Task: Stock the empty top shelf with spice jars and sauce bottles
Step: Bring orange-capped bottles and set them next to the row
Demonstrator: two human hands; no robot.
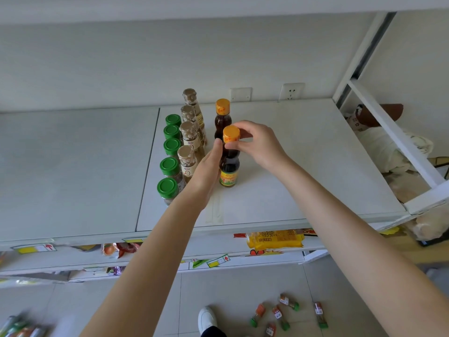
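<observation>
hands set a dark sauce bottle [229,166] on the white top shelf [303,166], where it stands upright just in front of a matching orange-capped bottle [222,115] and to the right of a row of tan-capped bottles [188,132] and a row of green-lidded spice jars [170,164]; the right hand [257,144] pinches the neck just under the orange cap [231,133], fingers and thumb curled round it, while the left hand [207,166] lays straight fingers flat against the bottle's left side; the step appears to be lining this bottle up with its twin, and doing it well likely means keeping the base flat on the shelf, nudging from the side rather than tipping from the cap, matching the spacing of the neighbouring rows, and releasing only once it stands steady; more small jars [284,310] lie on the floor below
</observation>
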